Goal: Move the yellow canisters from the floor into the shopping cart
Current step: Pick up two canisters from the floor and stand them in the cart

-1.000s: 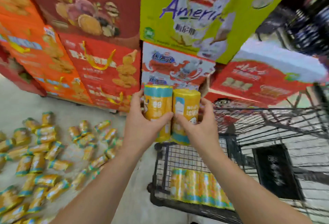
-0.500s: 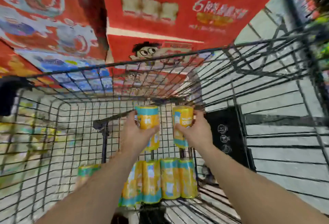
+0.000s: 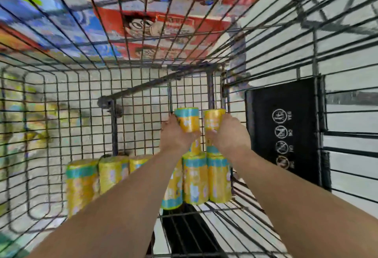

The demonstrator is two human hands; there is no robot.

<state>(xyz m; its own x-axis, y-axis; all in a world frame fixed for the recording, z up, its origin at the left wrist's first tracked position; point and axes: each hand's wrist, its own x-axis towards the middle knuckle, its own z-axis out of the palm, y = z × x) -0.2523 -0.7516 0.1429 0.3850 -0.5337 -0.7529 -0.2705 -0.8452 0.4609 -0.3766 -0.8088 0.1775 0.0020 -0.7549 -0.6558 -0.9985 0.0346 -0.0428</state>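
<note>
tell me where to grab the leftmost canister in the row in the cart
Take the leftmost canister round its yellow mid-body, with the hand coming from above and the left. Its left flank is bare, while the neighbour sits tight against its right, so a grip likely fits only from that free side.

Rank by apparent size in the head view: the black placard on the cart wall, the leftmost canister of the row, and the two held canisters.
1. black placard: largest.
2. leftmost canister: next, though possibly just nearer the camera.
3. left canister, gripped by the left hand, and right canister, gripped by the right hand: alike, both partly covered; unranked.
</note>
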